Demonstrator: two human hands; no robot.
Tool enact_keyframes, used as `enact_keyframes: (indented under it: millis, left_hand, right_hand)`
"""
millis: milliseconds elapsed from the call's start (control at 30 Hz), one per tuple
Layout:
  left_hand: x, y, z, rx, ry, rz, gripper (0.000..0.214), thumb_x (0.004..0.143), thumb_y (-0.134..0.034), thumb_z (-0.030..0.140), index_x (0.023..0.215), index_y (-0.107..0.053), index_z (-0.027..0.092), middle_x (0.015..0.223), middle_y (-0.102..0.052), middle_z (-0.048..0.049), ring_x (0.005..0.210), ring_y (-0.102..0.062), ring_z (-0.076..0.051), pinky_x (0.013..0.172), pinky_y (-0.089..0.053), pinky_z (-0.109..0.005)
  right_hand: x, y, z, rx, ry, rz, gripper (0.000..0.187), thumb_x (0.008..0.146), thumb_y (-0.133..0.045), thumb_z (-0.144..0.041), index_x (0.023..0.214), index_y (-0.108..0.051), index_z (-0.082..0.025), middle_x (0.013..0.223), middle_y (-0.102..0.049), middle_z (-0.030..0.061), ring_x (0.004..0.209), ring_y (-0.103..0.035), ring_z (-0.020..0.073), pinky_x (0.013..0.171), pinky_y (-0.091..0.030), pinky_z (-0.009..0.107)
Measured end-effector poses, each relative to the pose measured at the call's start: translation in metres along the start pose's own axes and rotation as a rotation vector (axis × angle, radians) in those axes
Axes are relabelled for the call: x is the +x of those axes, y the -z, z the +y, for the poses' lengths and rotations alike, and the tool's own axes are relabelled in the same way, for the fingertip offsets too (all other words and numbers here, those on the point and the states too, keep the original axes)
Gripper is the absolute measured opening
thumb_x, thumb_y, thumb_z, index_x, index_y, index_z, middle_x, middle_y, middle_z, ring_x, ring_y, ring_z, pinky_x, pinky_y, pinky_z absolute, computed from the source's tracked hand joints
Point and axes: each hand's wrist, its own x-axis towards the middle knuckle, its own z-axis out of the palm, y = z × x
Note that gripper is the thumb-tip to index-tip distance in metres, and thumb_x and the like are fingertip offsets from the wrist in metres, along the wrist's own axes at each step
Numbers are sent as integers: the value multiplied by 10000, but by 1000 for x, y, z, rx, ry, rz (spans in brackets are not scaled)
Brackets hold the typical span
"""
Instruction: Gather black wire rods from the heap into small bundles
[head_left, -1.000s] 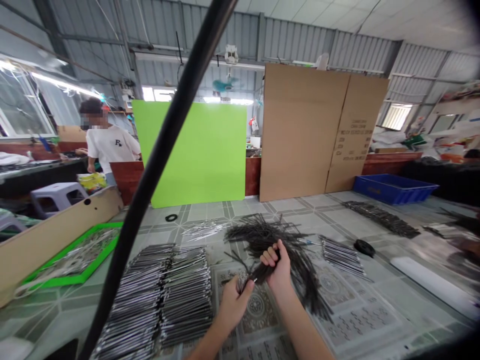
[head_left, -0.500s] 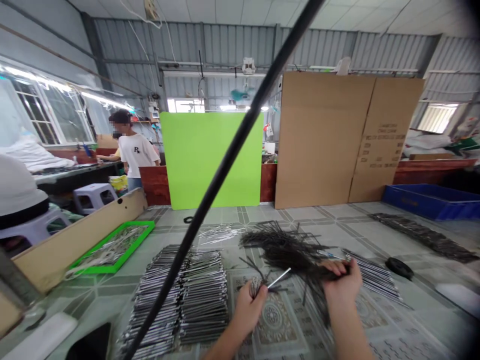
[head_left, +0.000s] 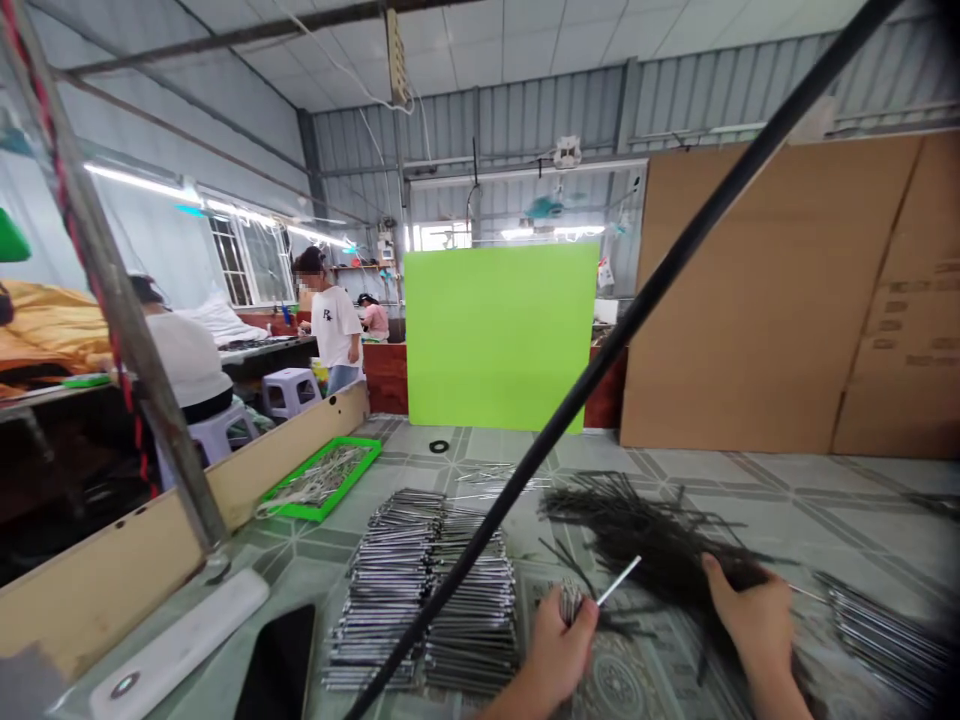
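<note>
My left hand (head_left: pixel 559 640) is closed around a small bundle of thin silvery rods (head_left: pixel 571 602); one bright rod (head_left: pixel 619 580) sticks out past the thumb. A loose heap of thin black strips (head_left: pixel 637 530) lies ahead of both hands. At its right end my right hand (head_left: pixel 754 620) has thumb and fingers around some of the strips, its fingertips partly hidden among them. Just beyond those fingers a thin silvery rod (head_left: pixel 808 593) points right. Left of my left hand lie two stacked rows of dark rods with shiny ends (head_left: pixel 386 590) (head_left: pixel 469 610).
More rods (head_left: pixel 889 630) lie at the right. Loose silvery rods (head_left: pixel 502 482) and a black ring (head_left: pixel 439 446) are farther back. A green tray (head_left: pixel 367 460) holds small pieces. A phone (head_left: pixel 277 665) and white device (head_left: pixel 180 645) lie front left. A black pole (head_left: pixel 600 375) crosses the view.
The view has swung left, bringing a metal post and more of the phone into sight. My right hand's thumb and fingers are wider apart at the strips. My left hand keeps its bundle.
</note>
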Motion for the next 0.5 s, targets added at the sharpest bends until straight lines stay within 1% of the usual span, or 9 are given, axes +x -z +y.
enact_keyframes:
  millis: [67, 133, 200, 267, 367, 433, 500]
  left_hand:
    - [1, 0, -1, -10, -6, -2, 562, 619, -477, 744, 688, -415, 189, 471, -347, 79, 410, -323, -60, 407, -256, -205]
    - [1, -1, 0, -27, 3, -12, 580, 600, -467, 764, 687, -403, 194, 464, -340, 84, 390, -312, -59, 388, -250, -207]
    - [1, -2, 2, -41, 19, -19, 609, 567, -455, 793, 687, -391, 200, 454, -329, 91, 365, -297, -60, 364, -240, -210]
    - [0, -2, 3, -47, 29, -24, 623, 548, -449, 806, 691, -389, 203, 447, -324, 94, 352, -291, -62, 350, -235, -212]
    - [0, -1, 2, -54, 16, -31, 576, 593, -477, 763, 688, -400, 200, 447, -330, 91, 369, -295, -61, 369, -238, -209]
    - [0, 0, -1, -60, 2, -34, 528, 634, -500, 714, 684, -409, 197, 450, -337, 88, 389, -301, -60, 391, -239, -207]
    - [0, 0, -3, -65, 4, -35, 501, 654, -513, 686, 686, -417, 196, 453, -340, 86, 398, -303, -62, 400, -237, -207]
  right_hand:
    - [-2, -3, -2, -72, 80, 7, 688, 679, -531, -468, 1130, -470, 48, 976, -554, 264, 864, -563, 377, 702, -456, 439]
    - [-6, -3, -5, -157, 129, -3, 686, 706, -502, -410, 1187, -421, 71, 1031, -528, 292, 950, -530, 402, 775, -431, 459]
    - [-11, -2, -7, -256, 102, -36, 650, 752, -444, -415, 1221, -409, 34, 1054, -518, 291, 994, -501, 421, 795, -411, 482]
    - [-15, 1, -6, -337, 46, -79, 633, 794, -367, -464, 1231, -419, -10, 1095, -503, 279, 1025, -476, 429, 810, -396, 494]
    - [-16, 5, -3, -401, -14, -133, 677, 815, -269, -542, 1212, -437, -20, 1167, -470, 268, 1088, -425, 430, 888, -331, 522]
    - [-14, 6, -1, -416, -51, -215, 708, 822, -213, -574, 1203, -444, -24, 1181, -471, 271, 1110, -411, 429, 919, -276, 557]
    - [-11, 6, 0, -410, -66, -291, 729, 833, -182, -579, 1255, -387, -21, 1173, -486, 273, 1114, -419, 424, 927, -250, 574]
